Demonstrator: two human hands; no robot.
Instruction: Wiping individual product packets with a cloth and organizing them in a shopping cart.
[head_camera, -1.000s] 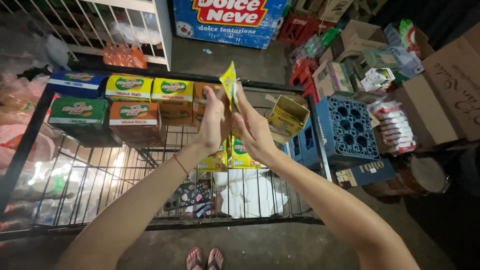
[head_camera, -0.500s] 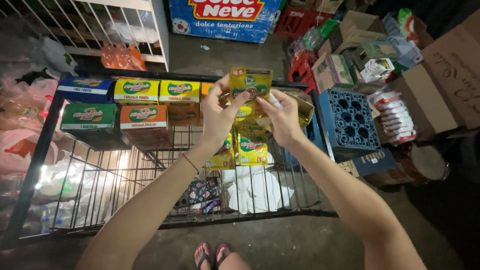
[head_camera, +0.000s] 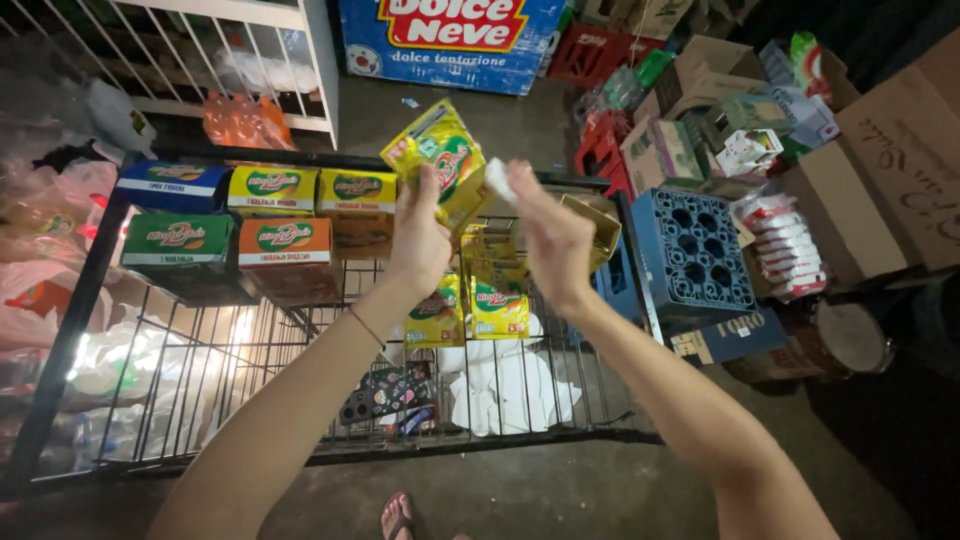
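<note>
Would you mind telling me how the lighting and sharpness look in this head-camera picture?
Head view: light falls unevenly, bright on the forearms and the yellow packet in the left hand; glare burns out the plastic bags under the wire rack; the right edge sinks into darkness; the right hand is slightly motion-blurred.

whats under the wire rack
Under the wire rack lie a white cloth, a dark printed packet and pale plastic bags. The boxes hide what lies below them.
</note>
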